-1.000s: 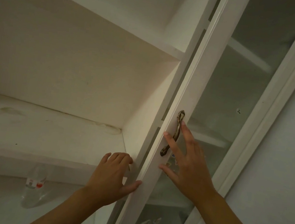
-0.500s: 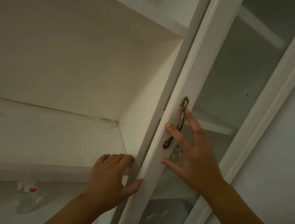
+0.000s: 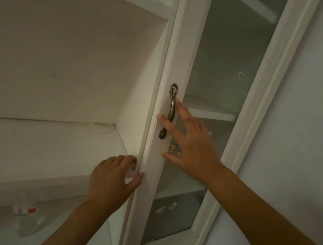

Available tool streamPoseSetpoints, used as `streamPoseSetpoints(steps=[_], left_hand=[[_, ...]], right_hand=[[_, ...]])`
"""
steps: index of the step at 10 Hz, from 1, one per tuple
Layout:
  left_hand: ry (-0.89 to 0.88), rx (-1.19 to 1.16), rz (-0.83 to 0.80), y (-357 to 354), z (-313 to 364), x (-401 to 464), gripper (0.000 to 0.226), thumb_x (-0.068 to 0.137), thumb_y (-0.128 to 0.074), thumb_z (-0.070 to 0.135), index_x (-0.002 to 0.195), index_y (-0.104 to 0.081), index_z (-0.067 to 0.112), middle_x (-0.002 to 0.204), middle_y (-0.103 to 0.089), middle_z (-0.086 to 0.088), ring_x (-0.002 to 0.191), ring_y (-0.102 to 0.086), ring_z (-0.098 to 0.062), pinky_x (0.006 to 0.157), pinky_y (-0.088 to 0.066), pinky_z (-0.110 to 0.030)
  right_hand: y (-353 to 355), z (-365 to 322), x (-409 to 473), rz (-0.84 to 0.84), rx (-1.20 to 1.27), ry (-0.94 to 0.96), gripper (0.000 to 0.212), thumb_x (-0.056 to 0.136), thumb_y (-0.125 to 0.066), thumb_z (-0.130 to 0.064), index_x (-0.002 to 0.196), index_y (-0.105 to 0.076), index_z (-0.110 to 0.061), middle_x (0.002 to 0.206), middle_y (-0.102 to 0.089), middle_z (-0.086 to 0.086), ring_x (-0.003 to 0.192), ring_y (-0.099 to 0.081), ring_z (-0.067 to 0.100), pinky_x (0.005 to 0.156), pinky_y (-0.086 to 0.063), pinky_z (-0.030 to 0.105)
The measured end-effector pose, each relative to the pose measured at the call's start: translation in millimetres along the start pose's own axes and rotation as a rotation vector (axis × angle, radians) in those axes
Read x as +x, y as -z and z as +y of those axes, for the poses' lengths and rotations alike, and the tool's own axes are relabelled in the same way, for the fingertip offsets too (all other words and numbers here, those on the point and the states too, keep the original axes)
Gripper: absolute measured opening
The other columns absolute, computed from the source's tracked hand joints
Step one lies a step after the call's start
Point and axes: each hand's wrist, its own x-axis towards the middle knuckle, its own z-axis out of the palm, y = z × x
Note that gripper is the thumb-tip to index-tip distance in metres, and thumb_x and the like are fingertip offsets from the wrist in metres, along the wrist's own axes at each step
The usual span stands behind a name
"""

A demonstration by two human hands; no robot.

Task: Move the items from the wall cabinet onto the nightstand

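While both hands are busy with the cabinet door (image 3: 161,122), nothing from the wall cabinet (image 3: 64,50) is being carried. Left hand (image 3: 109,181): fingers curled round the door's near edge, thumb pressed on its front face, so it grips the frame. Right hand (image 3: 192,146): fingers spread and straight, laid flat on the door front and glass; one fingertip touches the brass handle (image 3: 170,111), but nothing is grasped.

Middle shelf (image 3: 43,145) shows bare white board where it is visible (its left end runs out of view). One item in sight: a clear plastic bottle (image 3: 26,215) with a red-and-white label, standing on the lower shelf just beneath the middle shelf's front lip, left of the left forearm. Untouched.

Behind the frosted glass (image 3: 223,69), further shelves show faintly; whether anything stands on them, cannot tell. Small pale shapes on the lower glass look like stickers, not items.

Nightstand: not in view, so what already sits on it cannot be judged.

Reading: the bare middle shelf fits a task partly done, but that is a guess. At least the bottle remains. Likely next needs: door out of the way, a hand freed, then a reach down to the bottle.
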Motion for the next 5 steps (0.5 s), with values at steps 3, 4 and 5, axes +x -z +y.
streamPoseSetpoints(steps=[3,4,5], left_hand=[[0.003,0.048,-0.106,10,2,-5,0.047,0.092,-0.040,0.067,0.111,-0.063,0.031,0.109,-0.065,0.013,0.099,-0.062,-0.012,0.101,-0.047,-0.042],[0.010,0.061,-0.111,16,10,-13,0.050,0.092,-0.038,0.066,0.117,-0.062,0.032,0.120,-0.062,0.012,0.114,-0.059,-0.014,0.112,-0.040,-0.049],[0.023,0.076,-0.124,18,17,-24,0.058,0.091,-0.035,0.068,0.127,-0.062,0.030,0.130,-0.061,0.007,0.126,-0.055,-0.018,0.118,-0.034,-0.053]], right_hand=[[-2,1,-58,-0.142,0.086,-0.056,0.099,0.089,-0.071,-0.056,0.165,-0.012,-0.036,0.175,0.004,0.003,0.159,-0.013,0.028,0.121,-0.031,0.058],[6,6,-82,-0.159,0.123,-0.086,0.093,0.090,-0.070,-0.055,0.164,-0.017,-0.038,0.175,0.002,0.000,0.159,-0.013,0.026,0.122,-0.029,0.056],[8,13,-106,-0.187,0.144,-0.122,0.090,0.090,-0.068,-0.056,0.163,-0.017,-0.041,0.174,0.001,-0.002,0.159,-0.015,0.025,0.123,-0.028,0.055]])
